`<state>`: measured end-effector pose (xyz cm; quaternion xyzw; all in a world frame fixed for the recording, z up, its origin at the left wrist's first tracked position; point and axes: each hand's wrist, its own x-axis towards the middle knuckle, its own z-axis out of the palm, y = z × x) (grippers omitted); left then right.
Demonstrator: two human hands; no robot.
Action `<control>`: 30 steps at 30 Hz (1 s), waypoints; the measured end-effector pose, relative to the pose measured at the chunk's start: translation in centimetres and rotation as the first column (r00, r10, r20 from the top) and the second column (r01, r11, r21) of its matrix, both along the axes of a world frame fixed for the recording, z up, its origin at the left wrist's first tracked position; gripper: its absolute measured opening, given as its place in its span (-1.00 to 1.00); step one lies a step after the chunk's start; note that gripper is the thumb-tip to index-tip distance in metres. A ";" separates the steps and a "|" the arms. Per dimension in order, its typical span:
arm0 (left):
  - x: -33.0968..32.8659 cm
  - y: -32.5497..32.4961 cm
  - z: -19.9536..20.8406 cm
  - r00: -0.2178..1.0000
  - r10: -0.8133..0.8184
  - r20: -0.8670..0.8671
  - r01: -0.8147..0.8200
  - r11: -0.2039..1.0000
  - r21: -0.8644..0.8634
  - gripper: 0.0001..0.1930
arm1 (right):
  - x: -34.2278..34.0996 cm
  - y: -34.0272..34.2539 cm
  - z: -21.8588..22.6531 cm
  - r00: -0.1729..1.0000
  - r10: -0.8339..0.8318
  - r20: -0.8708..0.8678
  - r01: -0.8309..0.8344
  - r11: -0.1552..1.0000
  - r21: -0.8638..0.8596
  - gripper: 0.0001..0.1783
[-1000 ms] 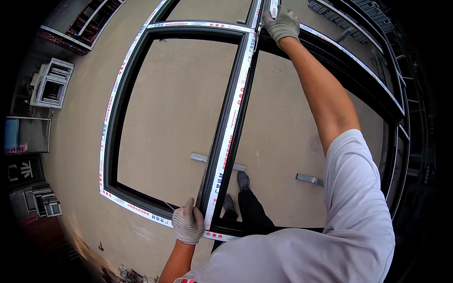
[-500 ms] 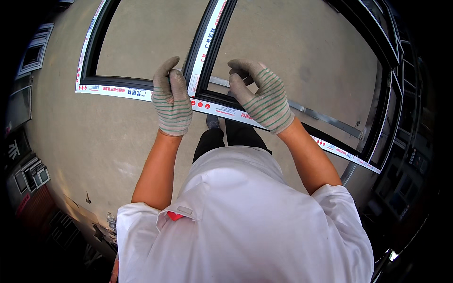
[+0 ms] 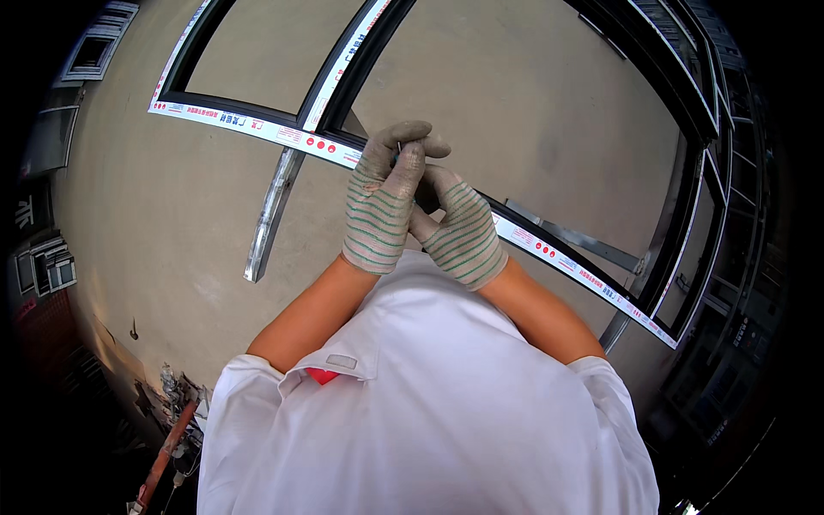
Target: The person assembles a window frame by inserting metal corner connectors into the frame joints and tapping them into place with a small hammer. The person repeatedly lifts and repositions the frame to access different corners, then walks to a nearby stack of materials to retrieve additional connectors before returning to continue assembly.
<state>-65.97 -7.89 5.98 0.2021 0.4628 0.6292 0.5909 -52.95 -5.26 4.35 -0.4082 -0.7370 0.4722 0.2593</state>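
Both my hands wear pale knit gloves with green stripes, and they meet in front of my chest. My left hand (image 3: 382,202) is closed in a pinch; a tiny thin piece shows between thumb and forefinger, too small to name. Against it, a little lower, my right hand (image 3: 463,227) has its fingers curled, partly hidden behind the left. What it holds cannot be made out. Just beyond the hands lies a large black window frame (image 3: 232,105), its edges covered by white film with red and blue print. A crossbar (image 3: 339,73) divides it.
A silvery metal bar (image 3: 273,219) sticks out under the frame's near edge on the left. Another metal bar (image 3: 584,240) crosses below the right pane opening. More frames (image 3: 99,43) stand at the far left. Clutter and a reddish pole (image 3: 167,451) lie at lower left.
My hands have come together from apart, the left moving right and the right moving down and left. My view has shifted, and the left metal bar now shows.
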 end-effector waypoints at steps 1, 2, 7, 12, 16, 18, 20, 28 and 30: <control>1.5 0.0 -0.3 1.000 -0.011 -0.023 0.012 0.999 0.034 -0.65 | 1.5 0.2 0.3 0.999 0.020 0.026 -0.019 1.000 -0.016 -0.45; 3.0 0.3 -0.8 0.999 -0.021 -0.047 0.024 0.998 0.066 -0.64 | 3.0 0.6 0.8 0.998 0.040 0.052 -0.039 0.999 -0.032 -0.48; 8.7 0.8 -1.9 0.973 -0.026 -0.231 0.064 0.985 0.160 -0.56 | 8.9 2.2 0.3 0.991 0.083 0.101 -0.096 0.987 0.127 -0.64; 8.7 -2.3 -4.6 0.648 0.271 -0.712 -0.108 0.958 0.266 -0.55 | 10.7 3.5 1.3 0.994 -0.066 0.093 0.064 0.998 0.023 -0.76; 5.2 -6.1 -7.3 0.181 0.077 -0.980 -0.009 0.997 0.077 -0.49 | 10.7 4.9 1.5 0.982 -0.075 0.172 0.050 0.988 0.147 -0.77; 3.9 -6.9 -8.6 0.002 -0.003 -1.000 0.010 1.000 -0.003 -0.45 | 9.7 5.5 1.9 0.984 -0.080 0.159 0.062 0.991 0.116 -0.77; 2.8 -6.9 -9.0 -0.003 -0.127 -0.992 0.070 0.989 -0.127 -0.40 | 8.7 5.5 2.3 0.981 -0.083 0.175 0.067 0.993 0.092 -0.77; 0.4 -4.7 -10.6 -0.001 -0.275 -0.961 0.184 0.945 -0.270 -0.31 | 5.6 6.2 2.1 0.967 -0.078 0.243 0.069 0.997 0.047 -0.68; -0.1 -4.6 -11.2 0.015 -0.271 -0.963 0.225 0.939 -0.261 -0.28 | 4.7 6.3 2.2 0.964 -0.083 0.252 0.080 0.997 0.024 -0.67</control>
